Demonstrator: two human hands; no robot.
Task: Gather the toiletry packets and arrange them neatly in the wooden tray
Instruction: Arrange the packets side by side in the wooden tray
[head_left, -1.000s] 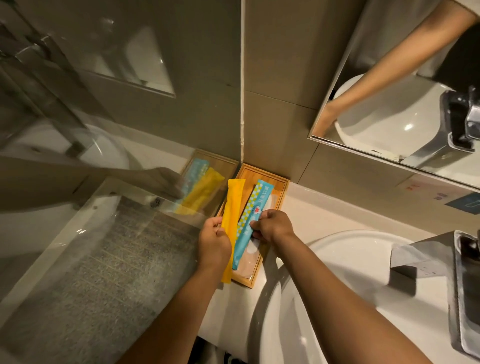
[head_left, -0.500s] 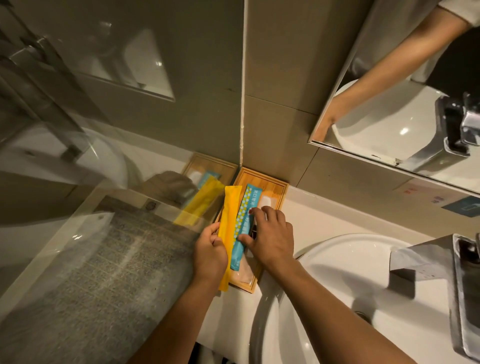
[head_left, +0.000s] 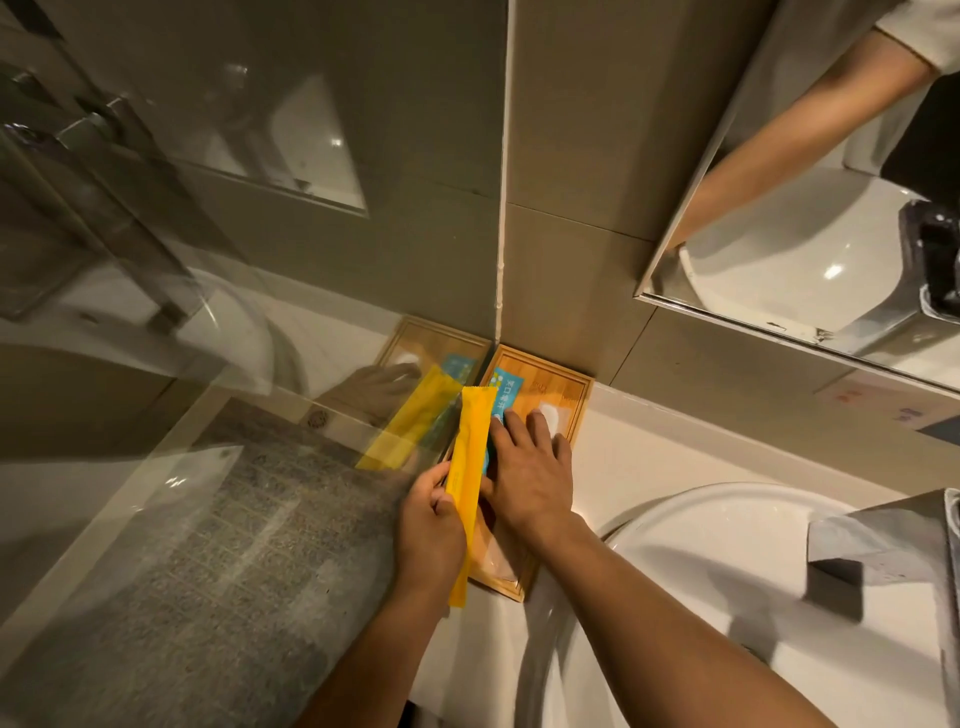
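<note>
A wooden tray (head_left: 566, 395) lies on the white counter in the corner, against the tiled wall and a glass panel. My left hand (head_left: 428, 525) grips a long yellow packet (head_left: 470, 467) that stands tilted over the tray's left edge. A blue packet (head_left: 506, 395) lies lengthwise in the tray, its lower part hidden under my right hand (head_left: 527, 473), which rests flat on it with fingers spread. A pale, clear packet (head_left: 501, 564) shows at the tray's near end.
A round white basin (head_left: 701, 597) sits right of the tray, with a chrome tap (head_left: 893, 540) at the far right. A mirror (head_left: 831, 182) hangs above. The glass panel (head_left: 234, 364) on the left reflects the tray and packets.
My right hand has gone from pinching the blue packet to lying flat on it, pushing it left and deeper into the tray. The yellow packet stays in my left hand.
</note>
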